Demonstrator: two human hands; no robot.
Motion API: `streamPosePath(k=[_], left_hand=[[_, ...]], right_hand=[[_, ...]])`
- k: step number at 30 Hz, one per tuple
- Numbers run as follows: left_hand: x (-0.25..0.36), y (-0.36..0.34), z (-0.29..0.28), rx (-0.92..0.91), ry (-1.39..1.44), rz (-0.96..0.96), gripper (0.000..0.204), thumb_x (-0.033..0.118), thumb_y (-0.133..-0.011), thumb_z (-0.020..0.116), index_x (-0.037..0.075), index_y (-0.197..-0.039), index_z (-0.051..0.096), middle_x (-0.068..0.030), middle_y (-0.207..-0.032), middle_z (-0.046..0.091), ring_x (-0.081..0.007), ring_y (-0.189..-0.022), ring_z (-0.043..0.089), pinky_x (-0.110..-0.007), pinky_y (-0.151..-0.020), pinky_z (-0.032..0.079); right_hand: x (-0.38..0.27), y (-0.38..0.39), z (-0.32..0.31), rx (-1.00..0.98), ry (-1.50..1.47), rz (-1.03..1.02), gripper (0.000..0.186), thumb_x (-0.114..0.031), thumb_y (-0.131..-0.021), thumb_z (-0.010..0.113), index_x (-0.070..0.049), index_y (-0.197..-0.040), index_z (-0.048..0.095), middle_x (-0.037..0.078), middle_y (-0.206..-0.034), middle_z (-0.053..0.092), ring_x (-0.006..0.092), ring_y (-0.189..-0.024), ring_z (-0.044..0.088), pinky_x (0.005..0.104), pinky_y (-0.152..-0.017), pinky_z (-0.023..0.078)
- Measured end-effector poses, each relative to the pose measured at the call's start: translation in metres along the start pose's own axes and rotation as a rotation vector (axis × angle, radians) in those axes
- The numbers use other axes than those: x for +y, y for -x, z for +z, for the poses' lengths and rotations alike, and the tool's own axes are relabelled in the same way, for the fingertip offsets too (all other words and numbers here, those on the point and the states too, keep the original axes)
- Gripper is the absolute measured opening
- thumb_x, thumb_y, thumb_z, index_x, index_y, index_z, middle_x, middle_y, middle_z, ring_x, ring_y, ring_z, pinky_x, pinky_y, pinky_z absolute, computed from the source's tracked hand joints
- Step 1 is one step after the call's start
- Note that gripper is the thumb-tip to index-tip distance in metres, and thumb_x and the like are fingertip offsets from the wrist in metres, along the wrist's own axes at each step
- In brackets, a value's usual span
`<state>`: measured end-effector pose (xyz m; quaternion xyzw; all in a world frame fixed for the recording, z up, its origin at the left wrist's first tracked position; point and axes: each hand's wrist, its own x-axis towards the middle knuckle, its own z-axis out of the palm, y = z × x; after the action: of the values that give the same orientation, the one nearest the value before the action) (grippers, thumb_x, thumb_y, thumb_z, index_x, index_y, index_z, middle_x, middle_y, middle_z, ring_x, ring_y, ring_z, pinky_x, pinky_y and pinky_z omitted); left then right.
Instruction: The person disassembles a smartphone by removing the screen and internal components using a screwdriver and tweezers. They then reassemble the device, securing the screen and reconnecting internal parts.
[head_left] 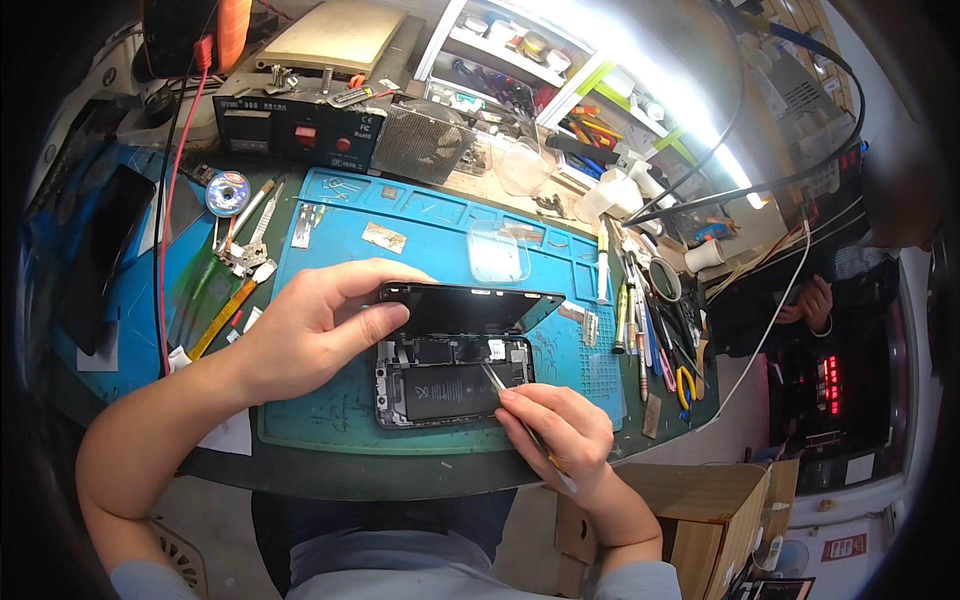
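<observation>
An opened smartphone point(450, 390) lies on the blue work mat point(320, 425), its black battery and inner parts showing. My left hand point(325, 325) pinches the left end of the phone's screen point(460, 310), which stands tilted up along the far edge of the body. Between the fingers of my right hand point(560, 430) is a pair of tweezers point(492, 378). The tips point into the phone, near the battery's upper right edge. Whether they touch a part I cannot make out.
Beyond the mat stands a black heating station point(300, 135). A solder spool point(228, 193) and a clear plastic box point(498, 252) lie nearer. Pliers point(686, 388) and several hand tools line the right side. Another person's hand point(812, 303) shows at far right.
</observation>
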<state>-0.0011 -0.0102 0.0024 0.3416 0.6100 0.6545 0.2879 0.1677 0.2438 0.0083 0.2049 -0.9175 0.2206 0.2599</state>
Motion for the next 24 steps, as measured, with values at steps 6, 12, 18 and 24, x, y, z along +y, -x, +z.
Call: streamPosePath(k=[6, 12, 18, 24], left_hand=[[-0.0009, -0.0003, 0.0004, 0.000, 0.018, 0.007, 0.033, 0.004, -0.107, 0.058, -0.004, -0.139, 0.059, -0.0088, -0.129, 0.068, -0.0140, -0.119, 0.063, -0.031, -0.106, 0.051], [-0.0022, -0.0002, 0.0010, 0.011, 0.029, 0.014, 0.033, 0.004, -0.107, 0.058, -0.004, -0.139, 0.059, -0.0085, -0.128, 0.068, -0.0137, -0.118, 0.064, -0.031, -0.105, 0.051], [-0.0019, -0.0001, 0.0008, 0.012, 0.020, 0.018, 0.033, 0.005, -0.107, 0.058, -0.003, -0.139, 0.059, -0.0085, -0.128, 0.068, -0.0134, -0.117, 0.064, -0.030, -0.104, 0.052], [-0.0004, -0.0001, 0.0011, 0.011, 0.029, 0.012, 0.032, 0.005, -0.107, 0.059, -0.003, -0.138, 0.060, -0.0086, -0.128, 0.069, -0.0135, -0.117, 0.065, -0.030, -0.104, 0.052]], right_hand=[[-0.0011, 0.0013, 0.0013, -0.005, 0.019, 0.010, 0.030, 0.006, -0.078, 0.085, 0.002, -0.106, 0.077, 0.014, -0.097, 0.076, 0.0247, -0.079, 0.073, 0.0313, -0.065, 0.059], [-0.0045, 0.0018, 0.0023, -0.021, 0.119, -0.077, 0.030, 0.005, -0.078, 0.085, 0.002, -0.107, 0.077, 0.012, -0.098, 0.075, 0.0229, -0.077, 0.072, 0.0303, -0.062, 0.058], [-0.0046, 0.0022, 0.0035, -0.016, 0.182, -0.126, 0.026, 0.001, -0.080, 0.084, 0.002, -0.105, 0.076, 0.010, -0.096, 0.072, 0.0200, -0.075, 0.071, 0.0290, -0.062, 0.058], [-0.0035, 0.0030, 0.0043, -0.012, 0.179, -0.113, 0.027, 0.002, -0.081, 0.083, 0.003, -0.106, 0.075, 0.010, -0.096, 0.072, 0.0205, -0.075, 0.071, 0.0293, -0.062, 0.059]])
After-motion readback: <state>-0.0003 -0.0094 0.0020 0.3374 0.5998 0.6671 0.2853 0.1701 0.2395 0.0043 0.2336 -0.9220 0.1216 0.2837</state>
